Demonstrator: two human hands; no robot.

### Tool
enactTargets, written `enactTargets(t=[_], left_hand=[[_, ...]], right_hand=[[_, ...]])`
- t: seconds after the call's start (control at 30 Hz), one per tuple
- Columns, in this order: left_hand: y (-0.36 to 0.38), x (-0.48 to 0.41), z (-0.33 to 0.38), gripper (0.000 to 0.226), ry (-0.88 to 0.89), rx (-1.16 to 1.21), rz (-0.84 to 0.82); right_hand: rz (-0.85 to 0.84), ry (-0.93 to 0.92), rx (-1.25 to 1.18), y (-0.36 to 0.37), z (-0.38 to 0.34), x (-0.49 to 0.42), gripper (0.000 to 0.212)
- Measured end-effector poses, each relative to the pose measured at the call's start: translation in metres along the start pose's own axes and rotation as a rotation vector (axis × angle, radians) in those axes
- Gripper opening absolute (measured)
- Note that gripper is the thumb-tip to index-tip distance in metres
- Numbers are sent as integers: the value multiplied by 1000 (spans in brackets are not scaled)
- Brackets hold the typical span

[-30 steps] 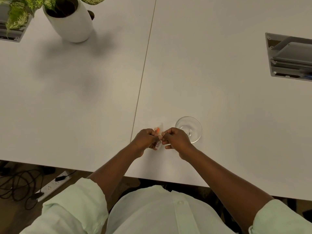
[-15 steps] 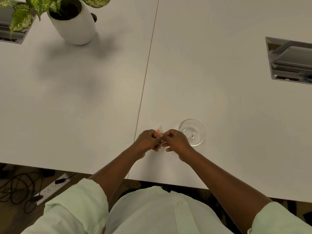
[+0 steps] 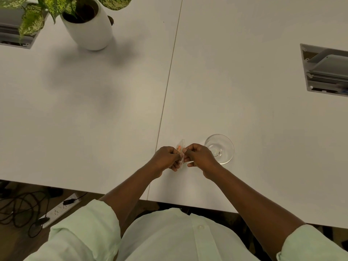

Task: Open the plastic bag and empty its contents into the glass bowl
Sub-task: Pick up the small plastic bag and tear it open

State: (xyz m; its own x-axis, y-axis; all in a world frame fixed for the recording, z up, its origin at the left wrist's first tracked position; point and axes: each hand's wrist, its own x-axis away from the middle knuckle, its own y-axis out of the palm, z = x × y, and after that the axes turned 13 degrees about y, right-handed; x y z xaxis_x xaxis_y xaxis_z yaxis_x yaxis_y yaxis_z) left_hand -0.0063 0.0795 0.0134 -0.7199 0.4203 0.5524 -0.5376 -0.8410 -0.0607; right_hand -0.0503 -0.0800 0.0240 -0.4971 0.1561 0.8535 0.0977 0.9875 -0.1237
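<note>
A small clear plastic bag (image 3: 181,146) with something orange inside is pinched between both hands just above the white table (image 3: 244,110), near its front edge. My left hand (image 3: 165,157) grips the bag's left side and my right hand (image 3: 200,155) grips its right side, knuckles almost touching. Most of the bag is hidden by the fingers. A small clear glass bowl (image 3: 220,149) stands on the table right behind my right hand, and nothing can be seen in it.
A white pot with a green spotted plant (image 3: 88,25) stands at the back left. Grey cable hatches are set into the table at the far left (image 3: 13,34) and far right (image 3: 325,70). A seam (image 3: 167,87) runs down the table. A power strip and cables (image 3: 56,210) lie on the floor.
Both hands stay together on the bag with only small finger shifts. The view has drifted, so hands and bowl sit slightly lower and further right in the frame.
</note>
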Motion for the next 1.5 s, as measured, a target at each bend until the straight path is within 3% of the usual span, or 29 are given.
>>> enactTargets(t=[0.37, 0.47, 0.67, 1.0, 1.2, 1.37, 1.5], left_hand=[[-7, 2, -1, 19, 35, -78, -3], [-6, 4, -2, 11, 45, -84, -8], [-8, 7, -2, 17, 44, -11, -14], [-7, 6, -5, 17, 52, -97, 49], [-4, 9, 1, 21, 62, -252, -64], [-3, 11, 4, 16, 94, -229, -71], [-2, 11, 4, 18, 93, -173, -71]], right_hand=[[-16, 14, 58, 13, 1, 3, 41], [-10, 14, 90, 15, 4, 3, 36], [20, 10, 58, 14, 7, 1, 20], [54, 7, 40, 17, 6, 2, 21], [52, -7, 67, 17, 7, 3, 22], [17, 12, 149, 16, 9, 7, 35], [-9, 12, 170, 14, 11, 6, 33]])
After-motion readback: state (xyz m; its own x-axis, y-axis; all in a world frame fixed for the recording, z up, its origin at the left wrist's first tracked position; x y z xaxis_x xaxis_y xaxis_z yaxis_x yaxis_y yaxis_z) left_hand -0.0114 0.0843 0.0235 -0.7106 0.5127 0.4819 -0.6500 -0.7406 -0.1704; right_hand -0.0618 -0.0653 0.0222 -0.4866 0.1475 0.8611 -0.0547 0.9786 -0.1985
